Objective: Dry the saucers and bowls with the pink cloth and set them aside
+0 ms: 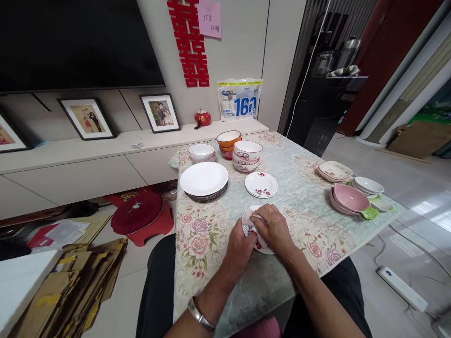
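Observation:
A small white plate with red flowers is held tilted above the near part of the table. My left hand grips its left rim, thumb on the face. Across the upper face lies my right hand, its fingers closed on what looks like a thin white cloth, mostly hidden by the fingers. Just beyond are similar flowered plates in a low stack. Left of those stands a stack of larger white plates.
Behind the plates are white bowls with red rims, orange bowls and another white bowl. Pink leaf-shaped bowls and small white dishes sit near the right edge. A red stool stands left of the table.

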The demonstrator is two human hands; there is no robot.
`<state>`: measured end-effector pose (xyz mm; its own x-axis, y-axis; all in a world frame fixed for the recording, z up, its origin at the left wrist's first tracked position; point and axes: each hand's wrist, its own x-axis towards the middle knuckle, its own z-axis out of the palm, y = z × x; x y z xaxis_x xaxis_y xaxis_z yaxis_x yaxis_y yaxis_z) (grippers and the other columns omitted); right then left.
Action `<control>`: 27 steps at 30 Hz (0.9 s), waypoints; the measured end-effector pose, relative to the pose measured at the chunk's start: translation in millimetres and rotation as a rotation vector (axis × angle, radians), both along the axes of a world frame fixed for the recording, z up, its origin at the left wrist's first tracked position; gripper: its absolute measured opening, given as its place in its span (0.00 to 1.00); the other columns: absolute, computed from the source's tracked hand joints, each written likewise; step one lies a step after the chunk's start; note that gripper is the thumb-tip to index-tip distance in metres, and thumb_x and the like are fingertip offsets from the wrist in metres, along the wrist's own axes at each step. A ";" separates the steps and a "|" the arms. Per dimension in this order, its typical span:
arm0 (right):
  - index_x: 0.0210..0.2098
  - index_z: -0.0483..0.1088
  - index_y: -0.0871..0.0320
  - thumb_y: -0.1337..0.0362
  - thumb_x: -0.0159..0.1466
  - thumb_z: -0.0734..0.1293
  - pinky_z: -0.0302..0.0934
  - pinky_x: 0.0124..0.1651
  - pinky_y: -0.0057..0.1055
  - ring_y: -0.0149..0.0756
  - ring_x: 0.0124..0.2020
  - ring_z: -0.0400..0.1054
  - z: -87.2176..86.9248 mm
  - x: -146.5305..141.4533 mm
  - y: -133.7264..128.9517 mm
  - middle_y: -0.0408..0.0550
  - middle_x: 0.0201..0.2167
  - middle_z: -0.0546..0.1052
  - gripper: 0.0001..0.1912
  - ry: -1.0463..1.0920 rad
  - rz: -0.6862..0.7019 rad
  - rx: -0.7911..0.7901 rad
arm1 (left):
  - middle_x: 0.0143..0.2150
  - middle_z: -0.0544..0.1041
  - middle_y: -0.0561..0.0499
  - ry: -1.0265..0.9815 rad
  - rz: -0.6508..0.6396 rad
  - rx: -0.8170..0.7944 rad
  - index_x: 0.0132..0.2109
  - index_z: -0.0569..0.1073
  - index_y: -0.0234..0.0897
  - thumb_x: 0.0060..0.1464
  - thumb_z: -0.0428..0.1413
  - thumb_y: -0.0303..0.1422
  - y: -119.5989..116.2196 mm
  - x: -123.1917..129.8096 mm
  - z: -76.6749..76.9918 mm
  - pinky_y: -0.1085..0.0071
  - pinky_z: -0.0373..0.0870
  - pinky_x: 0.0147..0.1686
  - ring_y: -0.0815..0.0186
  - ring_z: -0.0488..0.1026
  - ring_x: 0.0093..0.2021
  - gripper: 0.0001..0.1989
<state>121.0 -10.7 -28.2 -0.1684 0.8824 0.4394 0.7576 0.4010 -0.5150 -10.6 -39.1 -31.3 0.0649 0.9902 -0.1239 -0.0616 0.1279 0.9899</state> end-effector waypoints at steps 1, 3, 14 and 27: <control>0.31 0.73 0.56 0.68 0.64 0.65 0.59 0.42 0.35 0.41 0.38 0.64 0.0 1.1 -0.3 0.49 0.32 0.72 0.06 0.011 0.031 -0.008 | 0.40 0.79 0.48 0.003 0.006 0.010 0.45 0.73 0.36 0.45 0.56 0.27 0.1 0.2 0.5 0.67 0.69 0.41 0.59 0.74 0.40 0.16; 0.31 0.73 0.55 0.69 0.64 0.65 0.60 0.43 0.35 0.40 0.38 0.64 -0.4 3.2 -0.7 0.48 0.32 0.72 0.06 0.033 0.091 -0.017 | 0.41 0.79 0.47 0.007 0.018 0.022 0.45 0.73 0.36 0.45 0.57 0.27 0.3 0.7 1.4 0.66 0.69 0.43 0.58 0.73 0.41 0.16; 0.35 0.71 0.57 0.66 0.65 0.63 0.59 0.41 0.37 0.44 0.38 0.64 -2.4 -4.1 -1.3 0.52 0.32 0.73 0.05 -0.051 -0.119 0.030 | 0.38 0.79 0.48 0.043 -0.001 0.013 0.43 0.73 0.37 0.47 0.55 0.27 -1.0 -0.9 2.3 0.67 0.68 0.40 0.60 0.73 0.38 0.13; 0.33 0.70 0.58 0.68 0.66 0.62 0.59 0.42 0.36 0.42 0.38 0.64 4.6 11.6 11.2 0.51 0.33 0.72 0.07 -0.155 0.079 0.041 | 0.38 0.77 0.49 -0.044 -0.034 -0.023 0.45 0.72 0.36 0.46 0.53 0.26 0.3 -0.1 -0.9 0.68 0.68 0.37 0.61 0.73 0.37 0.16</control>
<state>132.6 0.4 -23.6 -0.3048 0.8457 0.4381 0.7919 0.4806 -0.3767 -10.7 -38.8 -32.2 0.1045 0.9841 -0.1433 -0.0998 0.1538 0.9831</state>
